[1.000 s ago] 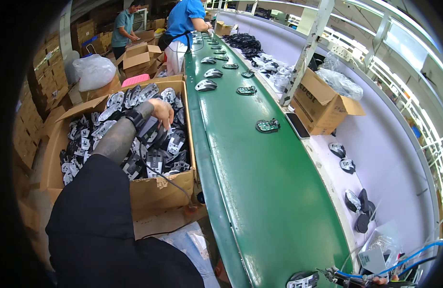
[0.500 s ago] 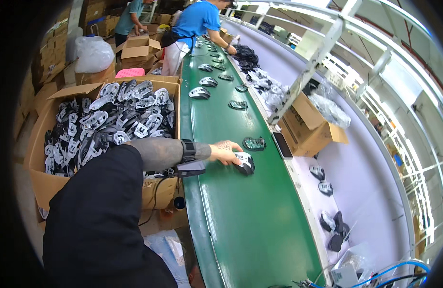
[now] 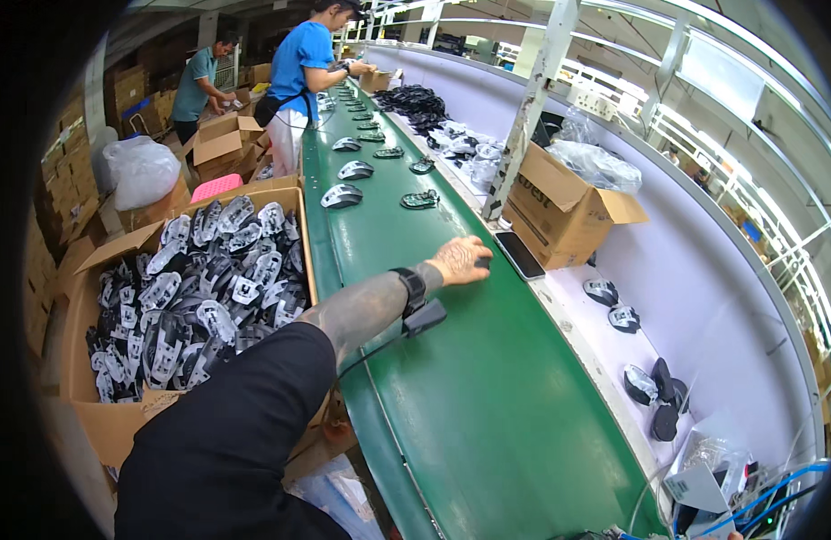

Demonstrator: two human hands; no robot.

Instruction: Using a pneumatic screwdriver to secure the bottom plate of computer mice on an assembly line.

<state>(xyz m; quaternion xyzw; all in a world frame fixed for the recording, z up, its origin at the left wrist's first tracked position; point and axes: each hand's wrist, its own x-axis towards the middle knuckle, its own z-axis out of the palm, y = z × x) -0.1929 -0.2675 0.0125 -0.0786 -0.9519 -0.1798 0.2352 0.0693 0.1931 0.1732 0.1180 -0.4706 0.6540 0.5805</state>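
My left hand (image 3: pixel 460 261) reaches across the green conveyor belt (image 3: pixel 487 387), its fingers curled down near the belt's right edge. A small dark piece (image 3: pixel 483 262) shows at the fingertips; the hand covers the rest, so I cannot make out what it is. A black strap with a small box (image 3: pixel 424 318) sits on my left wrist. Farther up the belt lie grey-and-black computer mouse shells (image 3: pixel 342 195) along the left and green circuit boards (image 3: pixel 420 200) along the right. My right hand is not in view.
A carton (image 3: pixel 91 360) full of mouse shells stands left of the belt. On the right ledge are a phone (image 3: pixel 519 255), an open carton (image 3: pixel 546 202), loose mouse parts (image 3: pixel 624 319) and blue cables (image 3: pixel 776 490). Two people stand farther up, one in a blue shirt (image 3: pixel 298 63).
The view has shifted. My left hand has moved forward and right, from a visible mouse shell to where a circuit board lay; both are now out of sight.
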